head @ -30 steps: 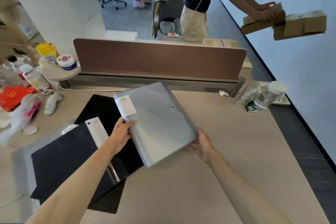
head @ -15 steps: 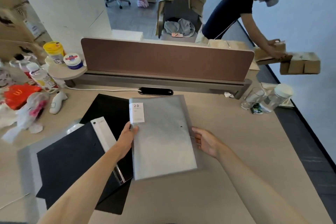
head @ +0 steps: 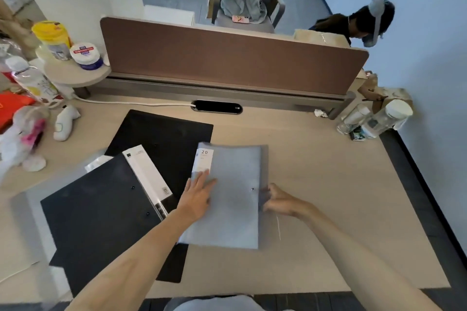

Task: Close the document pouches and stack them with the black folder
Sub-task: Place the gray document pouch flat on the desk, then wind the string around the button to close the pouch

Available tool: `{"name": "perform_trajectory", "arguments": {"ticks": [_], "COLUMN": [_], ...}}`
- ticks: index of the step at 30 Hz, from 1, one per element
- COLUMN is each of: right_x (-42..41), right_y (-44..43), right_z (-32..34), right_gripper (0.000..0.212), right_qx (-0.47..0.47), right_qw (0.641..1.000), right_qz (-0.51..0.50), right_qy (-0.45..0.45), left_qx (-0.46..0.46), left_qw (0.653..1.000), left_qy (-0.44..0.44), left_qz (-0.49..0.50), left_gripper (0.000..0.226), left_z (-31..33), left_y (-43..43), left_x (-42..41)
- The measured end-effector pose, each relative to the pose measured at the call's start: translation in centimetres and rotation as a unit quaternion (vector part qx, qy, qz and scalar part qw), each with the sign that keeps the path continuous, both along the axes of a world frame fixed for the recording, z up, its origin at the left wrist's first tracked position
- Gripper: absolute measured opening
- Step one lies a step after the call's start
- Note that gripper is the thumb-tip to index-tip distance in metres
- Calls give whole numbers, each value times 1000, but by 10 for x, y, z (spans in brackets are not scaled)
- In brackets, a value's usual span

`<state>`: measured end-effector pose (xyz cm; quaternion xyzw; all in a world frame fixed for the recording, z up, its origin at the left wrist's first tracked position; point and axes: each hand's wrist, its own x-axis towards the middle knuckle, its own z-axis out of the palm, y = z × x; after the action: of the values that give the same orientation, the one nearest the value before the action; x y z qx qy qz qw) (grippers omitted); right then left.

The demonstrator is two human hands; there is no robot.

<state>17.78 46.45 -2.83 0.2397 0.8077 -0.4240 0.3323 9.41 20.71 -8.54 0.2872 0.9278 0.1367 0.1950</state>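
Note:
A grey translucent document pouch (head: 233, 184) with a white "20" label lies flat on the desk, its left edge overlapping the black folder (head: 161, 139). My left hand (head: 197, 195) presses flat on the pouch's left side, fingers spread. My right hand (head: 276, 201) pinches the pouch's right flap beside the snap button. A dark pouch (head: 101, 214) with a white label strip lies on top of the black folder at the left.
A brown divider panel (head: 227, 58) runs along the desk's back. Glass jars (head: 374, 118) stand at the back right. Bottles, tubs, a red bag and a white controller (head: 65, 122) crowd the left. Another person bends down beyond the divider at the right.
The grey pouch went from held tilted above the desk to lying flat. My left hand moved onto its surface, and my right hand took hold of the right flap.

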Motion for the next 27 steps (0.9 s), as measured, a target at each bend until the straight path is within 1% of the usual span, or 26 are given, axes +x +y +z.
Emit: {"name": "perform_trajectory", "arguments": {"ticks": [2,4,6,7,8,10,13,14,16,18,19,21,22,24,25,26,27], "right_x": [3,7,11,13,16,24,31,30,24,17,14,10,8,6,5,4,3], "right_y": [7,12,17,21,24,26,25,26,25,24,22,18,18,21,23,25,28], "right_z": [-8,-4,4,4,1,-2,-12,-15,-19,-26,-28,-36,-40,-47,-50,-53,-56], "right_gripper": [40,16,31,35,34,25,11,13,34,58,63,66,67,70,72,72,68], "right_qx": [36,66,100,117,129,132,146,151,161,205,227,252,252,232,211,191,180], "right_qw": [999,996,993,990,988,986,984,983,982,965,952,934,932,943,951,956,955], "right_qz": [28,31,20,17,11,-8,0,11,48,139,185,241,249,227,209,200,207], "right_qy": [27,47,64,76,87,101,101,101,90,88,84,75,75,77,84,96,115], "left_qx": [14,23,6,-14,-33,-54,-51,-49,-51,-50,-47,-31,-23,22,46,64,73], "left_qw": [998,997,996,994,993,989,987,987,988,994,998,996,988,955,936,923,915], "left_qy": [0,-14,-11,-5,7,26,44,45,42,32,22,8,-11,-83,-116,-134,-145], "left_qz": [-59,-78,-94,-104,-116,-132,-146,-150,-141,-86,-38,85,150,283,329,356,370], "left_gripper": [62,60,57,57,57,57,55,55,55,55,56,62,66,72,73,73,74], "left_z": [-6,-11,-14,-15,-15,-13,-9,-8,-6,-4,-3,4,6,14,16,16,17], "left_y": [-1,-3,-3,-3,-2,2,12,17,26,34,36,37,35,31,30,30,31], "left_x": [2,2,1,1,2,6,15,17,21,22,21,18,16,9,5,1,-1]}}
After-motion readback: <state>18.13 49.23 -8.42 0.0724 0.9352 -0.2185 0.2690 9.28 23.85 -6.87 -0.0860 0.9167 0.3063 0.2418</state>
